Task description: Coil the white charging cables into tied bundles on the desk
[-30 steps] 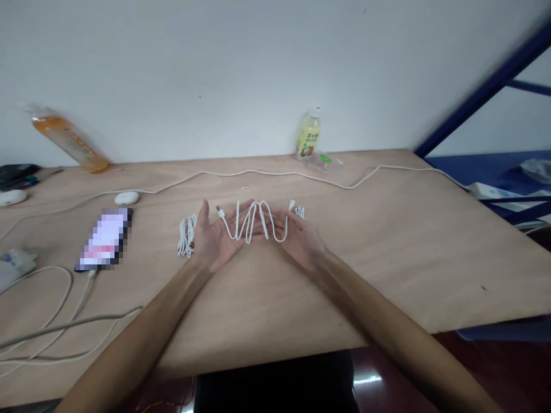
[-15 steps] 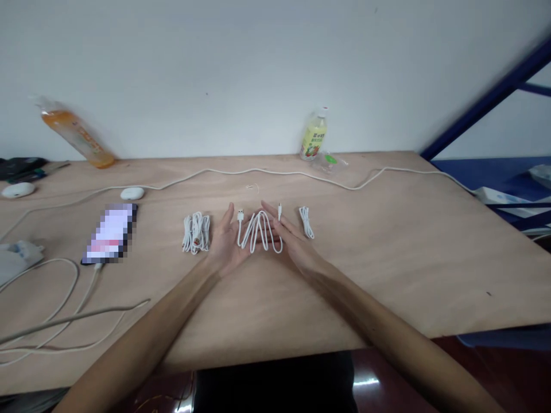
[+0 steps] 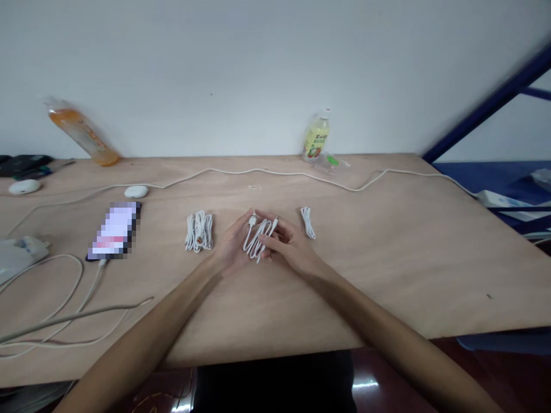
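Note:
A white USB cable (image 3: 253, 246) lies folded in loops between my two hands, above the middle of the table. My left hand (image 3: 230, 246) cups the cable from the left, its palm and fingers beneath and behind the loops. From the right, my right hand (image 3: 293, 244) grips the loops, its thumb across their front. The USB plug sticks up at the left of the bundle and a smaller plug at its right. Several coiled white cables (image 3: 199, 232) lie left of my hands; one more coiled white cable (image 3: 307, 222) lies to the right.
A phone (image 3: 115, 229) with a charging cord lies at left, near a white earbud case (image 3: 136, 191). Against the wall lean an orange bottle (image 3: 84, 135) and a yellow-labelled bottle (image 3: 316, 136). A long white cord (image 3: 258, 170) crosses the table's back.
My right hand has moved left and its fingers have curled over the cable, squeezing the spread loops into a narrower, tilted bundle. The left hand stays beneath them.

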The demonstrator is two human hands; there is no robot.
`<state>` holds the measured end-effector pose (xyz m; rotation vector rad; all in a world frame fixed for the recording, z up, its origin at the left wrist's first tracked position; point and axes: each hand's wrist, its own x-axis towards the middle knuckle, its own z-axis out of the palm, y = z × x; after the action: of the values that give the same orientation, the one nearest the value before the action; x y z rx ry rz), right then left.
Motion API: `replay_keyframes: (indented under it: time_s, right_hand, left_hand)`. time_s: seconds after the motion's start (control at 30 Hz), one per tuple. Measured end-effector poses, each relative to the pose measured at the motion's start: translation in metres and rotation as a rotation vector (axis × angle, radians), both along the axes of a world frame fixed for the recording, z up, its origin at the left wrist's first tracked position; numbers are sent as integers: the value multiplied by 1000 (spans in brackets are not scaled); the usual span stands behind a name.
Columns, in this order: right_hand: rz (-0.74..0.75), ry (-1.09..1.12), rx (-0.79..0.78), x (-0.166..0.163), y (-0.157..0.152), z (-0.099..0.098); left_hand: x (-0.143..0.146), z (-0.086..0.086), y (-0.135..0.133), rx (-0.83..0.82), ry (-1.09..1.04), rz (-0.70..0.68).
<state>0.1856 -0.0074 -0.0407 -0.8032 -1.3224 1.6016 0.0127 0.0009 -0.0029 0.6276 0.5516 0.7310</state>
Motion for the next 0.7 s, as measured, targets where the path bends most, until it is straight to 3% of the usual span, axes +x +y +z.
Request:
replay_keyframes:
  time_s: [0.23,0.43,0.53,0.7]
  right_hand:
    - [-214,-314,306,1,-8,3]
    - [-364,-548,573,6,-8,6]
    - [-387,-678,710,7,-9,7]
    - [-382,-709,849,3,-14,5]
  left_hand:
    - [2,2,-2,-11,68,19]
    - [2,-6,-1,87,245,52]
    - [3,-11,-2,174,382,26]
    - [9,-17,-8,263,379,0]
